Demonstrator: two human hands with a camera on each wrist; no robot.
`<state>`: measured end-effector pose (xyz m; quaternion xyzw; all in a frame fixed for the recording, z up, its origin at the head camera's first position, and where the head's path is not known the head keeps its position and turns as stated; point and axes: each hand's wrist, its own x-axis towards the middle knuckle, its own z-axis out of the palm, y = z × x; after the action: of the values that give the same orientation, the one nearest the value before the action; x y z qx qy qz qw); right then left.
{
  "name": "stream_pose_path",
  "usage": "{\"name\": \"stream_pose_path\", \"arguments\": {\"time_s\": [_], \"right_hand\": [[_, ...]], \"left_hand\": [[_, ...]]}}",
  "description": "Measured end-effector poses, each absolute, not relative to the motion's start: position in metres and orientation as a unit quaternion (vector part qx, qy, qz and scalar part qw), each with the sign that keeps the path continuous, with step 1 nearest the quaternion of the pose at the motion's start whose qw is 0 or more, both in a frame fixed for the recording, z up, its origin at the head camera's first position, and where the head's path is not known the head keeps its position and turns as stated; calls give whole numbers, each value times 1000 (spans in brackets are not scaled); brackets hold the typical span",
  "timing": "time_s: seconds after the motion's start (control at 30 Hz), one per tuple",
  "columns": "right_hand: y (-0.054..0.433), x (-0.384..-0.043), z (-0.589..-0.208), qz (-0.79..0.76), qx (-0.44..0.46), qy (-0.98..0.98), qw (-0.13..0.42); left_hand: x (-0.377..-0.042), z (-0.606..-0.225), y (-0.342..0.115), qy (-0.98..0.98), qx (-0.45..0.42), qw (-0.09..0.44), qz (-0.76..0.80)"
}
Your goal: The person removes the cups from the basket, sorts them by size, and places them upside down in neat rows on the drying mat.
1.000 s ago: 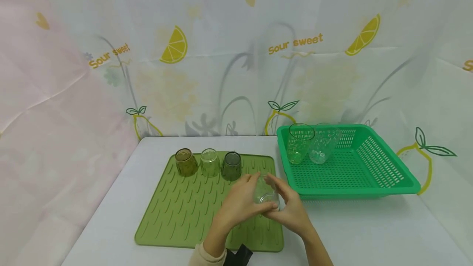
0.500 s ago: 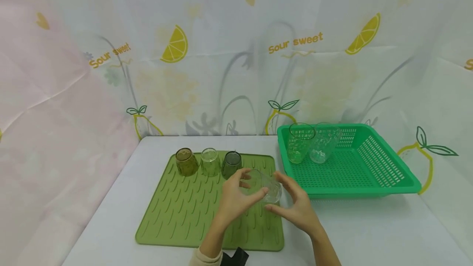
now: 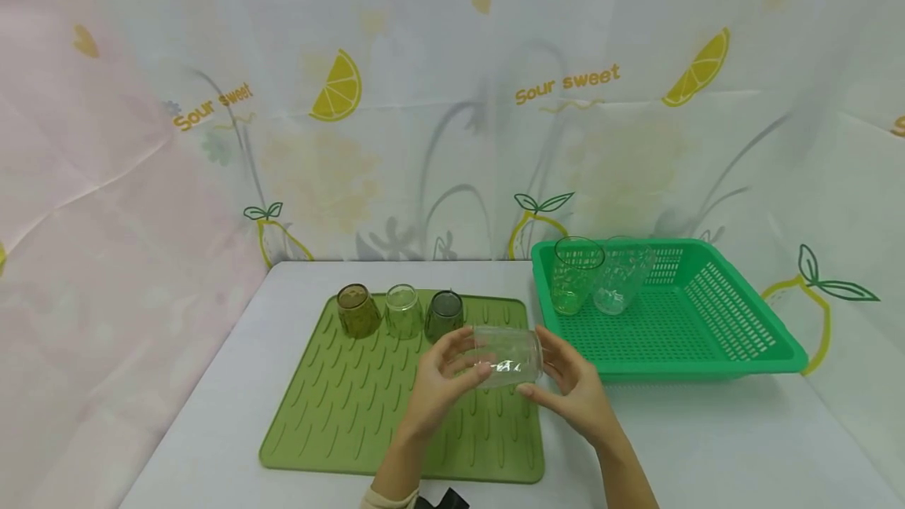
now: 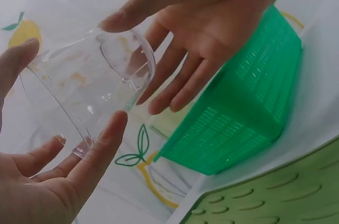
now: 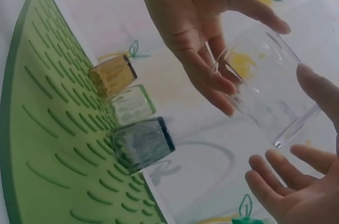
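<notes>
A clear drinking glass (image 3: 511,356) lies on its side in the air above the right part of a green ribbed mat (image 3: 368,399), held between both hands. My left hand (image 3: 433,383) grips its left end, the wide rim, with the thumb in front and the fingers behind. At the thicker base end, my right hand (image 3: 583,395) has its thumb and fingers around the edge; the right wrist view shows that thumb (image 5: 320,89) against the glass. Along the mat's back edge stand an amber glass (image 3: 358,313), a clear greenish glass (image 3: 403,313) and a dark grey glass (image 3: 444,316).
A green plastic basket (image 3: 679,368) sits right of the mat. Inside its left end are two clear taller glasses, one upright (image 3: 576,277) and one leaning (image 3: 622,281). A lemon-printed cloth (image 3: 396,155) hangs behind the white table (image 3: 679,446).
The glass has turned from its base facing the head camera to lying sideways, base to the right. Both hands have moved apart toward its two ends.
</notes>
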<state>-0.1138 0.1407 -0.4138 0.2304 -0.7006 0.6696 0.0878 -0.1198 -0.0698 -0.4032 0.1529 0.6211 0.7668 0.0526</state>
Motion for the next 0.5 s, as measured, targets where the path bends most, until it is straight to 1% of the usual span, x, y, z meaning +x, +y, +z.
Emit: {"name": "stream_pose_path", "arguments": {"time_s": [0.1,0.2,0.33,0.5], "right_hand": [[142,-114,-413,686,240,-682,80],[144,-117,-415,696,273,-660,74],[145,-119,-415,706,295,-641,52],[143,-118,-411,714,284,-640,25]], "left_hand": [[-120,-405,-72,592,160,76,786],[-120,-406,-73,577,167,91,794],[-120,-406,-74,570,176,100,796],[-120,-406,-76,570,183,102,794]]}}
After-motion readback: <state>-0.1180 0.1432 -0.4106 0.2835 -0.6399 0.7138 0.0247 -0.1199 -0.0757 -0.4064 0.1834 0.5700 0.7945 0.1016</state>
